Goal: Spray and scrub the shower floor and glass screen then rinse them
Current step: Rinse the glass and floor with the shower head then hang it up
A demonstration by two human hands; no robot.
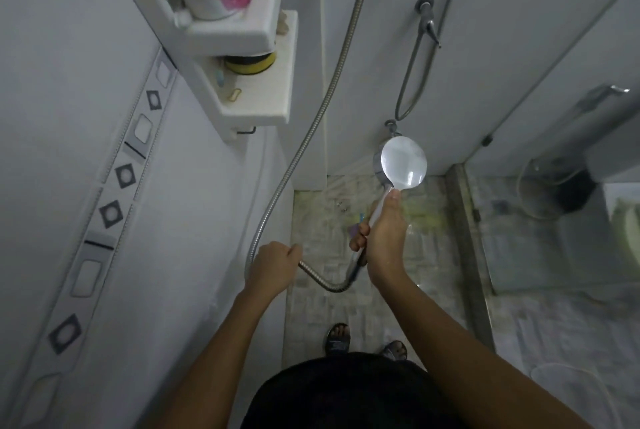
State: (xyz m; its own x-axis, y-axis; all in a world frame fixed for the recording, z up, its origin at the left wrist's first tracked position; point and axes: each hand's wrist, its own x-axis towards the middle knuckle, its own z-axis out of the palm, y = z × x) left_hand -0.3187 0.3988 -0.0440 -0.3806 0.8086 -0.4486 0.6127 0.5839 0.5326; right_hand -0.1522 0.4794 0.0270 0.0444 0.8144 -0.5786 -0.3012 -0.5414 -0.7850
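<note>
Above the shower floor (381,290), a round white-backed shower head (403,165) — chrome-rimmed, glossy.

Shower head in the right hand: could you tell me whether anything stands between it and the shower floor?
Nothing visible does. The right hand holds the shower head over open shower floor; only a small purple item lies on the tiles.

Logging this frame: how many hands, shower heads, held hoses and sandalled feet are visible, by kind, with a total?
Hands: 2, left hand, right hand
Shower head: 1
Held hose: 1
Sandalled feet: 2, left foot, right foot
Total: 6
</note>
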